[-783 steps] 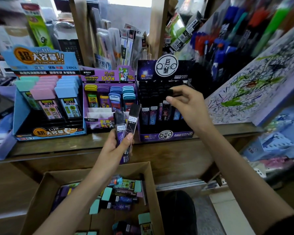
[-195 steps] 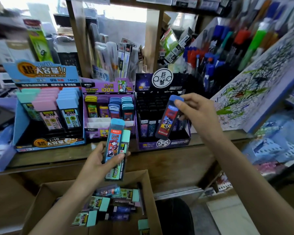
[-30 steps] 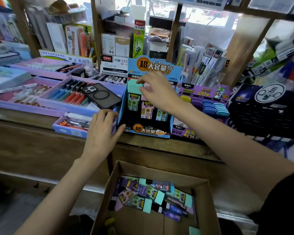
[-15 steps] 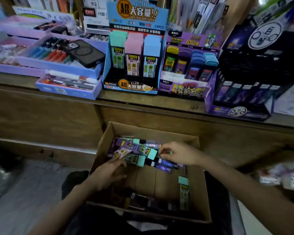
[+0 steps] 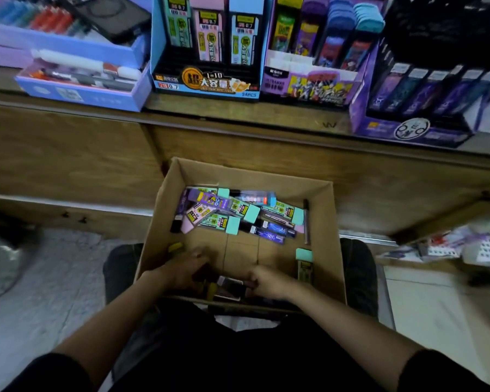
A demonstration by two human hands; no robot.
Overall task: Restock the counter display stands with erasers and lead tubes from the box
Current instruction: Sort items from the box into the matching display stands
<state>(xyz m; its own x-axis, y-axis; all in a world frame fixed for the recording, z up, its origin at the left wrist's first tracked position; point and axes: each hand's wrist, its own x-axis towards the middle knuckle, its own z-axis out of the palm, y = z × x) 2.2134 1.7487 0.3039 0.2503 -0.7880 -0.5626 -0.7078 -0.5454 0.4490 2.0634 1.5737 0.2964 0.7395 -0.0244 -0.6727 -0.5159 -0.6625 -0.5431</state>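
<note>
Worn brown wood makes up the surface (image 5: 280, 114) at the top and its panelled front, and a brown cardboard box (image 5: 255, 175) stands open below it. Down in the box's near end, the left grip (image 5: 187, 268) lies with fingers apart and spread flat over dark items. The right grip (image 5: 266, 281) curls beside a dark, flat rectangular packet (image 5: 228, 284); whether it clamps it I cannot tell. Beyond them is bare corrugated floor, then a loose heap of lead tubes (image 5: 238, 212) against the far wall: slim glossy boxes, purple, pink and black, many with square mint caps. One mint-capped tube (image 5: 304, 264) lies alone along the right wall. On the surface stand a blue card display stand (image 5: 207, 83) with upright flat packs, a purple stand (image 5: 309, 86) with round-topped tubes, and a dark violet stand (image 5: 408, 128) on the right.
</note>
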